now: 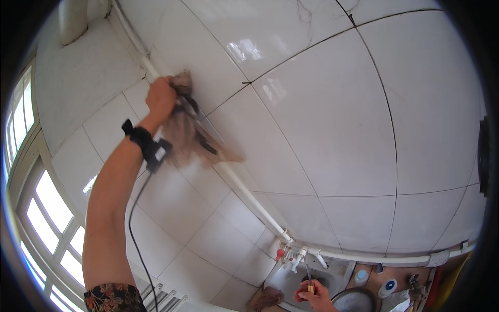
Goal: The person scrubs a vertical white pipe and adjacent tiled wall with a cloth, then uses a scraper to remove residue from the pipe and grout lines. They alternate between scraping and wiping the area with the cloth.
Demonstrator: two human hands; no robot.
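Note:
My left hand (161, 97) is raised against the tiled wall, closed around a brownish cloth (183, 132) with dark parts. The cloth hangs blurred over a white vertical pipe (255, 204) in the wall corner. On my left wrist sits a black strapped device (150, 146) with a cable. Low in the view, my right hand (314, 295) grips a thin tool with a yellowish handle (311, 288); its narrow end points up toward the taps, and its exact kind is unclear. Below that hand lies a white sink (286, 280).
White pipes with a red-handled valve (280, 254) stand above the sink. A brown cloth (269, 297) hangs at its left edge. To the right are a round metal pan (354, 301), plastic containers (387, 288) and a crumpled bag (397, 301). A window (54, 210) and radiator (167, 298) are left.

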